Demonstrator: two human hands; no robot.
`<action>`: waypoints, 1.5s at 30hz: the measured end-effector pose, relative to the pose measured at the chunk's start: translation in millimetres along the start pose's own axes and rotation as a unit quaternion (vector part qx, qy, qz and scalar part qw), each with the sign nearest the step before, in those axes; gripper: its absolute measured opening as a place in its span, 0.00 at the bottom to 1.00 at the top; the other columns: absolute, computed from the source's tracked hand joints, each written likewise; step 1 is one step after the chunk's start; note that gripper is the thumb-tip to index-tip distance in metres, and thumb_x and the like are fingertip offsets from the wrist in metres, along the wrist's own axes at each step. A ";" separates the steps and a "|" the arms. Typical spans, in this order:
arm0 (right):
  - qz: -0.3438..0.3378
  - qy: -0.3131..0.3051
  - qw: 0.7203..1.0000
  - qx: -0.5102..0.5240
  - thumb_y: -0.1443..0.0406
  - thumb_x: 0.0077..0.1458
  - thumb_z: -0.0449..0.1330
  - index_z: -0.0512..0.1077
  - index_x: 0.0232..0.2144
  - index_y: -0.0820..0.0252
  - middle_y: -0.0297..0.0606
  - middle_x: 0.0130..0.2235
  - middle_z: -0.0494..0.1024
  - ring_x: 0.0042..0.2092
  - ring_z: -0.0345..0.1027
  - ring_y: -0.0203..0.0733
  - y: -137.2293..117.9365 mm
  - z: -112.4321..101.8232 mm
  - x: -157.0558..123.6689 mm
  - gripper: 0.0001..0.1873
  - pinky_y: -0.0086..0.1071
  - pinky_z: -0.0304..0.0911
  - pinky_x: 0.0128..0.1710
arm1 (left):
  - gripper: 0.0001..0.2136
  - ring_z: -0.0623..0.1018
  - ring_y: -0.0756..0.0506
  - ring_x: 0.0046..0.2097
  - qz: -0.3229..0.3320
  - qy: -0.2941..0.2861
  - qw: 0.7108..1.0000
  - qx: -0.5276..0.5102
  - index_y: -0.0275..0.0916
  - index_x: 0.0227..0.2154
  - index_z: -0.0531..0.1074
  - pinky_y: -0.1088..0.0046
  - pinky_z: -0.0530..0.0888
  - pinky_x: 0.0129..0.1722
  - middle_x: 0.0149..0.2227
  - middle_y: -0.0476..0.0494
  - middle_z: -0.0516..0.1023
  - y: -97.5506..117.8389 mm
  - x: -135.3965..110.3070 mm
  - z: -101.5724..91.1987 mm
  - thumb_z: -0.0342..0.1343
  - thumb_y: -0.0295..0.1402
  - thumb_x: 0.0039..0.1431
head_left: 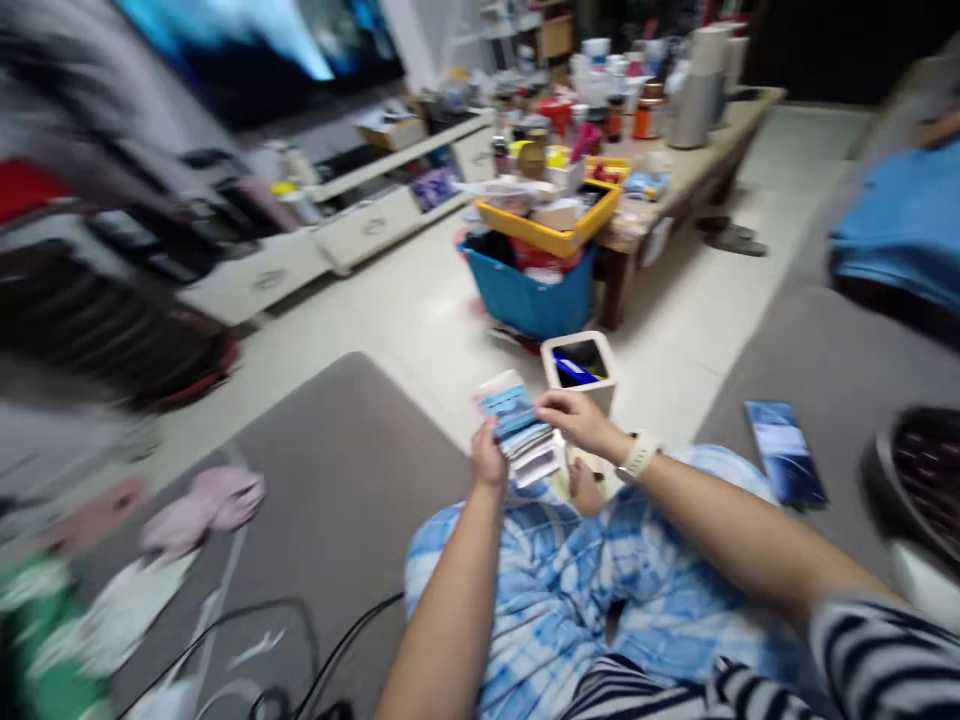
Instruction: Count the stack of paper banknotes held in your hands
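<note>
A small blue-and-white packet [513, 408] is in front of me above my lap, with white layered edges at its lower end; blur hides its print. My left hand [489, 458] is closed around its left side. At the packet's right edge, my right hand [579, 420] has its fingers pinched together on it. A watch with a pale strap [640, 456] is on my right wrist. Just beyond my right hand stands a cream square bin [611, 372] with a blue item [576, 370] inside. My foot [585, 488] shows below my right hand.
A blue basket [525, 300] with a yellow tray [525, 228] on top stands beyond the bin, beside a cluttered wooden table [686, 185]. On the grey seat lie a phone [786, 455], a dark bowl [889, 465], pink cloth [206, 508] and black cables [352, 635].
</note>
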State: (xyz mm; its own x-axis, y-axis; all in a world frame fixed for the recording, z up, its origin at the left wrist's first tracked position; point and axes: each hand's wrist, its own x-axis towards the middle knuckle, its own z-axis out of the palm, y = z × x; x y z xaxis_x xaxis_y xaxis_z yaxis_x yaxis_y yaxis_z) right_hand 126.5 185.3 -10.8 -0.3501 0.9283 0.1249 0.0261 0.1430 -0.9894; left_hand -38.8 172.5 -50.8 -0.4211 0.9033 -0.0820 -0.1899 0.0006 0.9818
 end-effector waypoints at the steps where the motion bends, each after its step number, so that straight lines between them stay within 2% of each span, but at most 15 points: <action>1: 0.005 -0.007 1.000 0.002 0.57 0.52 0.57 0.71 0.29 0.62 0.34 0.28 0.70 0.32 0.63 0.37 -0.3 0.5 -0.9 0.12 0.30 0.58 0.33 | 0.12 0.74 0.47 0.29 -0.019 -0.013 1.000 -0.012 0.36 0.20 0.74 0.70 0.70 0.36 0.22 0.48 0.76 0.3 -0.9 -1.1 0.58 0.42 0.45; 7: 0.065 -0.028 0.997 0.024 0.56 0.52 0.58 0.70 0.30 0.60 0.33 0.27 0.68 0.29 0.61 0.35 -1.3 1.7 -10.7 0.13 0.29 0.56 0.30 | 0.15 0.72 0.47 0.29 -0.066 -0.074 0.988 -0.118 0.35 0.22 0.74 0.70 0.67 0.38 0.22 0.48 0.73 -1.0 -9.8 -5.1 0.58 0.44 0.46; 10: 0.086 -0.030 0.995 0.030 0.56 0.51 0.59 0.70 0.30 0.60 0.32 0.26 0.67 0.28 0.59 0.34 0.2 1.7 -13.8 0.13 0.28 0.55 0.28 | 0.14 0.71 0.48 0.30 -0.056 -0.074 0.986 -0.137 0.34 0.22 0.73 0.71 0.67 0.37 0.22 0.48 0.73 -3.2 -11.8 -5.2 0.58 0.43 0.47; 16: 0.074 -0.013 0.997 0.024 0.55 0.51 0.59 0.70 0.30 0.60 0.30 0.22 0.65 0.25 0.55 0.33 -2.9 2.8 -12.8 0.13 0.28 0.52 0.25 | 0.16 0.71 0.48 0.29 -0.057 -0.089 0.986 -0.130 0.34 0.22 0.73 0.71 0.67 0.36 0.22 0.48 0.73 -5.5 -9.0 -6.2 0.58 0.45 0.46; 20: 0.064 -0.004 0.998 0.019 0.52 0.54 0.54 0.70 0.30 0.61 0.36 0.25 0.71 0.25 0.56 0.34 -7.6 4.1 -9.6 0.18 0.29 0.52 0.25 | 0.16 0.74 0.46 0.29 -0.076 -0.095 0.983 -0.137 0.35 0.24 0.74 0.69 0.69 0.36 0.23 0.48 0.75 0.0 -8.7 -3.0 0.60 0.45 0.43; 22: 0.065 -0.001 0.998 0.020 0.52 0.52 0.56 0.69 0.28 0.61 0.36 0.25 0.71 0.25 0.57 0.34 -5.9 4.0 -6.8 0.17 0.29 0.53 0.26 | 0.15 0.76 0.44 0.32 -0.078 -0.100 0.981 -0.147 0.35 0.25 0.75 0.68 0.70 0.38 0.24 0.47 0.77 2.6 -8.3 -0.9 0.61 0.44 0.42; 25: 0.058 0.036 0.998 0.010 0.52 0.46 0.62 0.67 0.26 0.60 0.33 0.24 0.68 0.26 0.58 0.34 2.3 2.5 -3.0 0.17 0.29 0.54 0.26 | 0.16 0.77 0.43 0.36 -0.087 -0.115 0.978 -0.149 0.36 0.29 0.76 0.67 0.70 0.40 0.28 0.45 0.78 3.0 -8.7 1.1 0.61 0.44 0.42; 29: 0.067 0.105 0.992 -0.020 0.53 0.41 0.65 0.66 0.29 0.59 0.31 0.25 0.67 0.26 0.57 0.34 15.8 0.2 0.8 0.19 0.29 0.54 0.27 | 0.16 0.77 0.42 0.37 -0.095 -0.136 0.974 -0.155 0.35 0.32 0.76 0.66 0.71 0.40 0.31 0.44 0.79 -0.1 -10.4 2.0 0.62 0.41 0.43; 32: 0.066 0.098 0.993 -0.020 0.53 0.43 0.64 0.66 0.28 0.59 0.31 0.25 0.67 0.27 0.57 0.34 19.9 -0.9 2.7 0.18 0.29 0.55 0.27 | 0.17 0.78 0.42 0.37 -0.105 -0.144 0.971 -0.161 0.34 0.33 0.76 0.66 0.71 0.40 0.31 0.43 0.79 -0.9 -11.0 3.1 0.63 0.40 0.41; 35: 0.058 0.075 0.995 -0.018 0.52 0.45 0.62 0.66 0.26 0.59 0.31 0.24 0.66 0.27 0.57 0.35 17.4 -1.6 2.8 0.17 0.29 0.55 0.28 | 0.16 0.78 0.42 0.36 -0.106 -0.132 0.973 -0.154 0.34 0.31 0.76 0.67 0.71 0.39 0.29 0.43 0.79 0.2 -10.4 4.2 0.63 0.41 0.41; 40: 0.041 0.041 0.998 0.025 0.54 0.47 0.61 0.65 0.26 0.60 0.31 0.25 0.66 0.27 0.57 0.34 7.8 -0.8 0.5 0.16 0.29 0.55 0.28 | 0.15 0.76 0.46 0.30 -0.067 -0.071 0.988 -0.124 0.34 0.22 0.75 0.69 0.71 0.36 0.24 0.45 0.77 5.2 -9.0 4.7 0.59 0.44 0.45; 45: 0.041 0.030 0.997 0.051 0.55 0.47 0.61 0.65 0.26 0.60 0.30 0.24 0.65 0.26 0.57 0.33 3.0 1.0 -0.8 0.15 0.29 0.54 0.28 | 0.14 0.75 0.47 0.28 -0.039 -0.056 0.993 -0.096 0.34 0.20 0.75 0.71 0.72 0.33 0.22 0.45 0.77 10.0 -9.5 5.3 0.58 0.42 0.47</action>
State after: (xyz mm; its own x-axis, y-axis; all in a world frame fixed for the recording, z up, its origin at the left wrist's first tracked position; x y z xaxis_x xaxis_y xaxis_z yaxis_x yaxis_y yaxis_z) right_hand 125.9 184.7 -14.0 -0.2944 0.9547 0.0438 -0.0446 0.0321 -0.9985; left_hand -32.0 166.3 -39.3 -0.2984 0.9461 -0.1259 -0.3882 0.0002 0.9216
